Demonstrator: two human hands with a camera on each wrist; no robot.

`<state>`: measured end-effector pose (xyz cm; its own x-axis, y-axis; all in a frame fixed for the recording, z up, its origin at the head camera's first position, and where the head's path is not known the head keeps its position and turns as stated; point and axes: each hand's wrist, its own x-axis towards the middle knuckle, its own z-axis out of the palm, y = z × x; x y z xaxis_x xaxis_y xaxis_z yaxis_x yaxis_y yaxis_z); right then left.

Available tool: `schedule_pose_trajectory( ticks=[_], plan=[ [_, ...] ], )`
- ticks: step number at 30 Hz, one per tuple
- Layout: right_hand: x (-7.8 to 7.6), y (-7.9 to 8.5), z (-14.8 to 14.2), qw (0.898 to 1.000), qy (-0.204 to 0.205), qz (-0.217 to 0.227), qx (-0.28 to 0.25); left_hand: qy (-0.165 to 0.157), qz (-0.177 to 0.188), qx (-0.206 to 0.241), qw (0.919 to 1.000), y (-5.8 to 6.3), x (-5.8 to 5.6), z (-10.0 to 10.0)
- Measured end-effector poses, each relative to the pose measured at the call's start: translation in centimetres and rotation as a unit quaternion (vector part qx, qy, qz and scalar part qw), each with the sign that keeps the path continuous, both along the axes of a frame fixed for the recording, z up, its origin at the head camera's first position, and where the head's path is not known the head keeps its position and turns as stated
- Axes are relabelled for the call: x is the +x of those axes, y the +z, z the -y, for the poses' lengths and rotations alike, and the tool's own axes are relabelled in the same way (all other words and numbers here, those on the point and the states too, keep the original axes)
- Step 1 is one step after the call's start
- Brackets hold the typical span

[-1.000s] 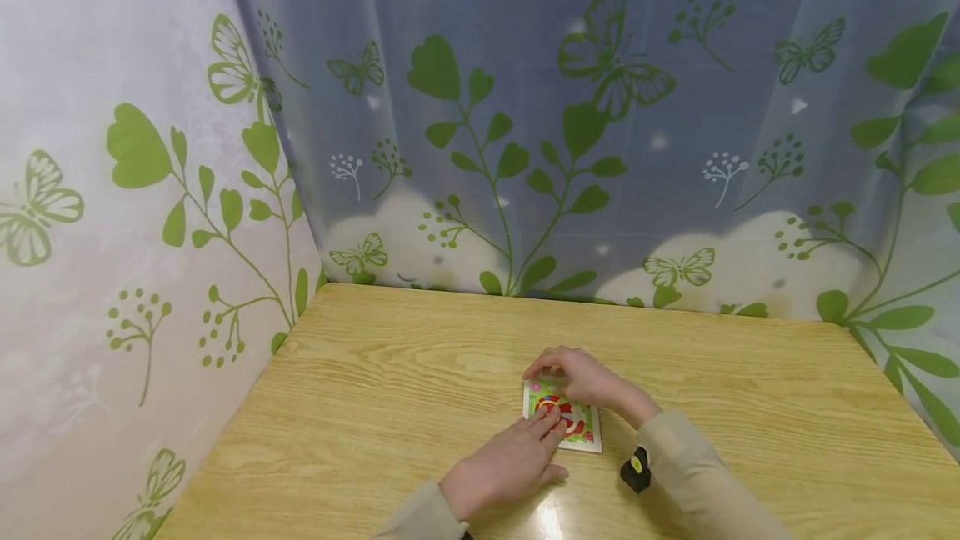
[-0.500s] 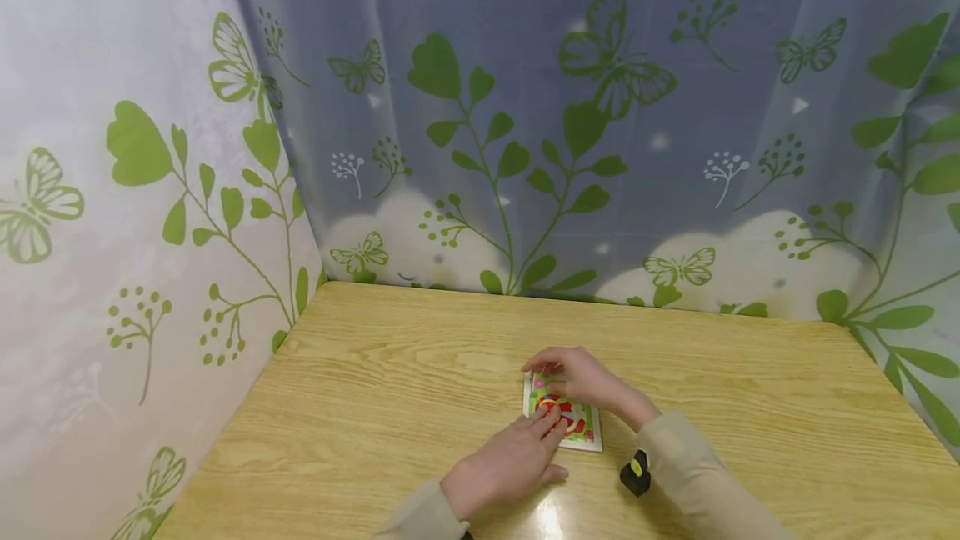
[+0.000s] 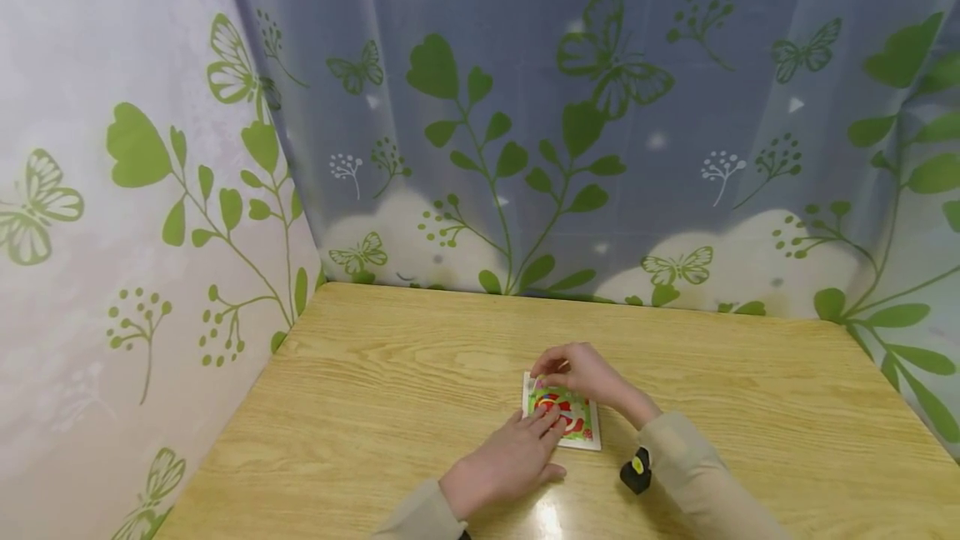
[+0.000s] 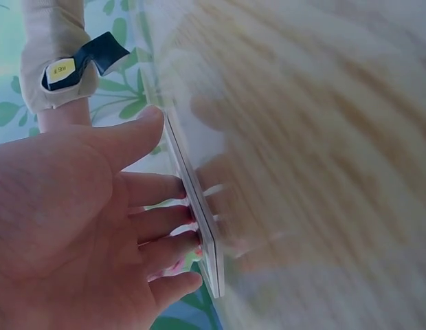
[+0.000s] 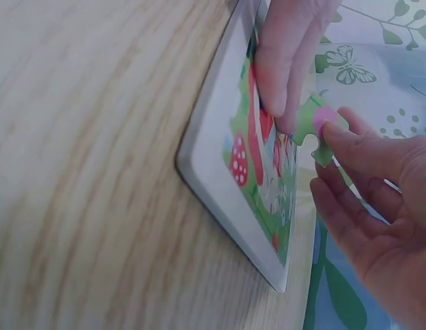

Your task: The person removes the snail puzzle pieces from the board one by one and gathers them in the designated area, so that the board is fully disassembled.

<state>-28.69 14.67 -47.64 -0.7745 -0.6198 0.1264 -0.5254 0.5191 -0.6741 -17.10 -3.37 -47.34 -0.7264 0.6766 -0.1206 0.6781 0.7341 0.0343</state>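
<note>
A jigsaw puzzle in a white-rimmed tray [image 3: 581, 446] lies flat on the table, its picture mainly green and red. My left hand [image 3: 504, 458] rests straight fingertips on the red middle of the picture; the left wrist view shows the tray's thin edge [image 4: 192, 189] beyond the fingers. Over the tray's far left corner, my right hand [image 3: 591, 372] pinches a puzzle piece [image 5: 308, 124], green with a pink patch, between thumb and fingers. In the right wrist view the piece stands tilted up off the tray, close to the left fingers.
The wood-grain table [image 3: 390, 373] stretches out on all sides of the tray. Behind it hangs a blue curtain [image 3: 660, 182] with green leaves and butterflies; a pale printed curtain [image 3: 150, 257] stands at the left. A black wrist device [image 3: 636, 472] sits at the right cuff.
My right hand has moved slightly right, and its fingers have drawn together around the puzzle piece. A pale grey patch now shows at the tray's far left corner. My left hand stays put.
</note>
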Motion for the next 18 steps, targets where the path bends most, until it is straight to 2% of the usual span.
schedule_pose_trajectory(
  ticks=[6,12,18],
  plan=[
    [0.1,0.0,-0.5,0.999,-0.041,-0.003,-0.023,0.009,0.018,0.024,0.9995,-0.1,0.0,0.2],
    [0.2,0.2,-1.5,0.995,-0.090,0.007,-0.051,0.007,0.000,0.028,0.9996,-0.4,-0.3,0.4],
    [0.6,0.4,-2.8,0.991,-0.115,0.016,-0.064,0.006,0.003,0.039,0.9992,-0.6,-0.3,0.6]
  ],
)
